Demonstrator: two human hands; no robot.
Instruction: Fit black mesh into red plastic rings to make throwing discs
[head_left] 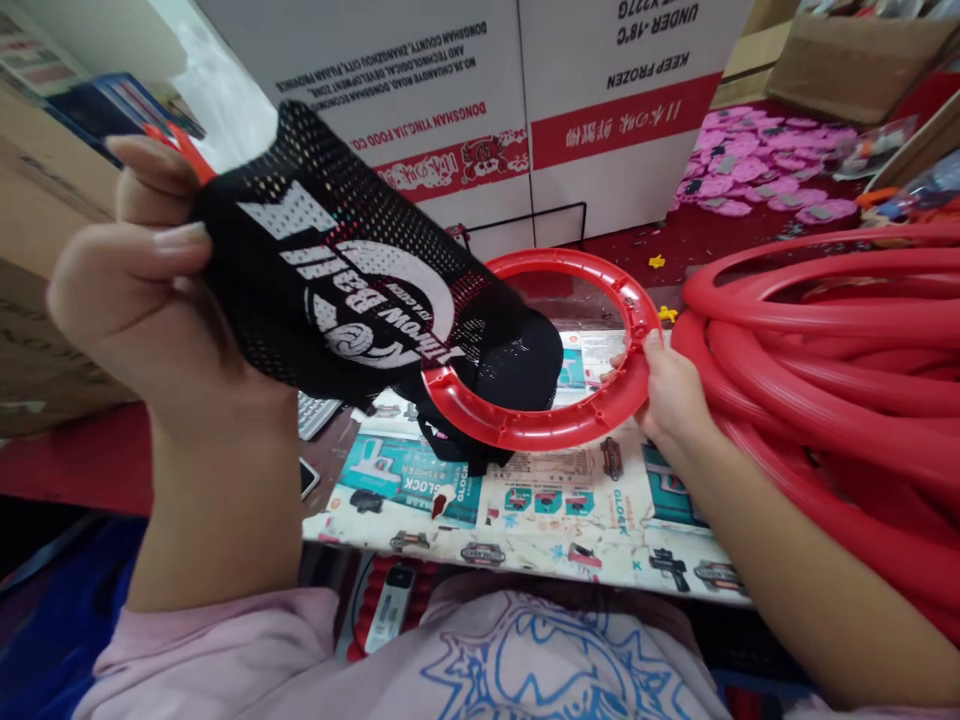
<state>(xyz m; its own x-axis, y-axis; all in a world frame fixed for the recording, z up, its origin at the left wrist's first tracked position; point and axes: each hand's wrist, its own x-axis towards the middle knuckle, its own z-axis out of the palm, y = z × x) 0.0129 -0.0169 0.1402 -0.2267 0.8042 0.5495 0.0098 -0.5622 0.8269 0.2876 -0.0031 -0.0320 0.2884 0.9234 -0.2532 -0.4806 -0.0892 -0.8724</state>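
Note:
My left hand (142, 290) is raised at the left, thumb and fingers pinching the end of a black mesh net (375, 290) with white "Throw Ball" lettering. An orange-red bit (184, 150) sticks up behind those fingers. The net stretches down to the right and lies across the left side of a red plastic ring (536, 430); whether it is attached there I cannot tell. The ring's ribbed, hollow side faces me. On its right rim, my right hand (675, 390) is closed, thumb on the near face. More black material (450, 435) hangs below the ring.
Red hoops or tubes (840, 370) are heaped at the right. A printed cardboard sheet (540, 535) covers the table's near part. White cartons (600, 130) stand behind, with pink pieces (757, 165) at the back right. A phone (307, 478) lies near my left forearm.

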